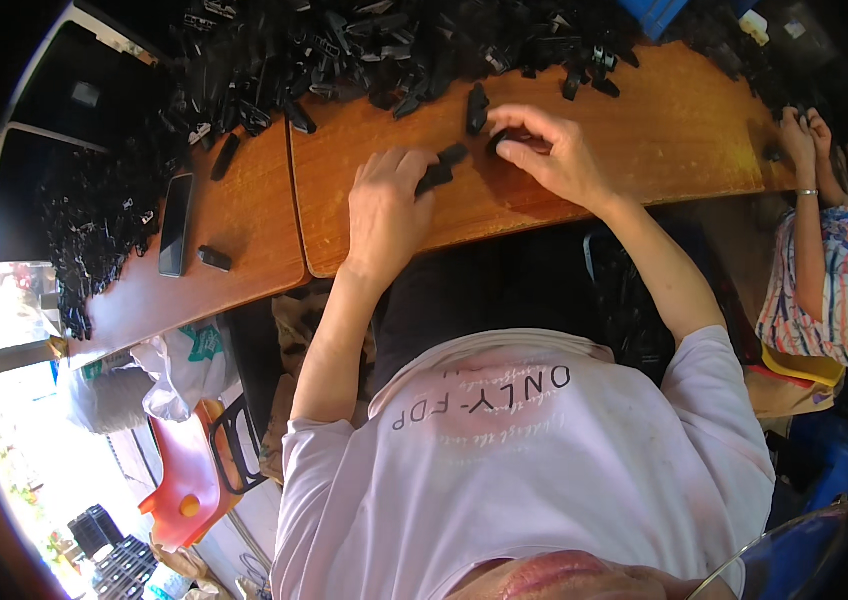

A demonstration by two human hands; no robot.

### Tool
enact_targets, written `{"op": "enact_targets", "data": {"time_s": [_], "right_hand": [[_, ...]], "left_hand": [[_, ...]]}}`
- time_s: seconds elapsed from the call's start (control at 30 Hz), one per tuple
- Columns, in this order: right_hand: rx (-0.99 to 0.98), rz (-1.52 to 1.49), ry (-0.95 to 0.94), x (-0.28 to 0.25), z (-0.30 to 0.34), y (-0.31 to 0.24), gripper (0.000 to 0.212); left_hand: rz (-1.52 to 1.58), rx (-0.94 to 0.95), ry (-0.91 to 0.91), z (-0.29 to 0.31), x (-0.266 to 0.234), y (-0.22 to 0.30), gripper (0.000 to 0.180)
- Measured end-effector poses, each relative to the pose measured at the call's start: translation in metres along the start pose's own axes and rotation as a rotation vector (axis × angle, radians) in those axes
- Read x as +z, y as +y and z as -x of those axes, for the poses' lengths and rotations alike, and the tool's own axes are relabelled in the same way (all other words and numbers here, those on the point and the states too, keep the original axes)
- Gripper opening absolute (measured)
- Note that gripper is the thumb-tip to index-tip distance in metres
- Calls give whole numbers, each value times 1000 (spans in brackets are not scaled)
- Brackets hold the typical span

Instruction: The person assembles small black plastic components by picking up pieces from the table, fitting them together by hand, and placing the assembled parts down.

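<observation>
My left hand (389,205) is closed around a small black plastic part (444,168), which sticks out past the fingers over the wooden table (384,125). To its right, my right hand (559,155) has its thumb and fingers curled together on another dark piece (506,138), mostly hidden by the fingers. Just beyond the fingertips lies a loose black plastic part (477,108), close to my right index finger. The exact kind of these parts is too small to tell.
A heap of black plastic parts (364,50) runs along the table's far side and left end. On the left lie a dark phone (176,225) and a small black piece (213,258). At the far right, another person's hands (799,140) rest near the table edge. An orange-red chair (189,480) stands lower left.
</observation>
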State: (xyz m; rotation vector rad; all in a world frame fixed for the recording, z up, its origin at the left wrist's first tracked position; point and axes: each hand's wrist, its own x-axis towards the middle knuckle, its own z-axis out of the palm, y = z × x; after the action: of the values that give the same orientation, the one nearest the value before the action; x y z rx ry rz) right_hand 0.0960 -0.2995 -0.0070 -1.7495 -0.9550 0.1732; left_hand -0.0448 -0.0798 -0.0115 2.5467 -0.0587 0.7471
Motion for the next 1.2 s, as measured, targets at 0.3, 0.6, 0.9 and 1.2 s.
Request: {"op": "enact_targets", "data": {"time_s": [0.3,0.6,0.9,1.2], "right_hand": [[-204,622,-40,6,12,-18,28],[-203,427,-257,7,8,-26,20],[-393,394,-308,19,-5,-18,18],[-504,289,-304,56,-8,-23,19]], "left_hand": [[26,101,31,21,-12,4,39],[204,-29,20,26,-7,1,39],[299,-115,-23,20,-9,2,31],[220,-158,61,59,-26,4,32]]}}
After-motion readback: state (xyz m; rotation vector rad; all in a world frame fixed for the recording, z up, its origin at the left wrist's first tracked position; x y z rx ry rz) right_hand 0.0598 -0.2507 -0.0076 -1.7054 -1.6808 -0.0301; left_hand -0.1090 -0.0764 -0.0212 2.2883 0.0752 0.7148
